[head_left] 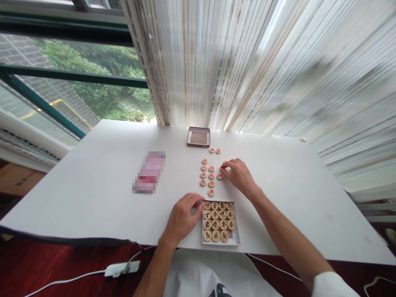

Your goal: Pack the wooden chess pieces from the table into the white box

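Observation:
My left hand [185,214] is at the upper left corner of a shallow box [237,238], its curved fingers and thumb against the rim. Several round wooden xiangqi pieces with black characters lie in rows inside, such as one piece [215,236] in the front row. Beyond the box, my right hand [236,173] pinches a wooden xiangqi piece [225,163], mostly covered by the fingertips. Just below those fingers lies a red-marked piece [219,176]. More red-marked pieces [211,176] are spread to its left, and a pair [215,151] sits farther back.
An open tray-like lid [198,145] rests near the table's back edge. On the left lies a pixelated pink phone-like object [150,171]. The white table [93,185] borders a window and a striped curtain [198,62]. A white power strip [122,269] is below the front edge.

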Tool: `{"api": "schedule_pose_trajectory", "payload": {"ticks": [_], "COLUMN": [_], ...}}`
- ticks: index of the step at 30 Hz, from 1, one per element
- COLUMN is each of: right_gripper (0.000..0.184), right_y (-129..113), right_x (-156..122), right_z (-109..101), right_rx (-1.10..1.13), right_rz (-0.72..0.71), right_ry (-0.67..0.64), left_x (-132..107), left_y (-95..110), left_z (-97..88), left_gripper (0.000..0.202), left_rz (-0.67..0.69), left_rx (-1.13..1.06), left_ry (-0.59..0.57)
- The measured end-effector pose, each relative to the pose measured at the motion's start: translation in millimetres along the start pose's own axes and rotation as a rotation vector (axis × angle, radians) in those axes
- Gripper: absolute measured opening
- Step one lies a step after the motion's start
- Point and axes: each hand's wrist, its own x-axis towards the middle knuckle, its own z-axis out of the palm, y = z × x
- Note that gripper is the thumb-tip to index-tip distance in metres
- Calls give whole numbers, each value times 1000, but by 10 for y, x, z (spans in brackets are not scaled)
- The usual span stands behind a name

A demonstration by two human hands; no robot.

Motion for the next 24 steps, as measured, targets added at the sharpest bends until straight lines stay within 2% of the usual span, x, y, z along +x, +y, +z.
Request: {"api": "schedule_pose_trajectory", "payload": {"ticks": [14,19,24], "right_gripper": [12,7,15], "right_y": [-18,-23,-63], "right_x": [492,524,358], "right_z": [41,37,-195], "right_rx": [14,83,247], "right_rz": [-111,-99,-74], "right_ry": [-53,-24,52], "left_x": [4,6,-6], "left_y": [12,8,1], "left_z": [2,1,4], "left_gripper": [14,13,15], "left_rz": [-2,-3,-16], "left_rx": [-6,-5,-7], "left_ry": [17,15,23]}}
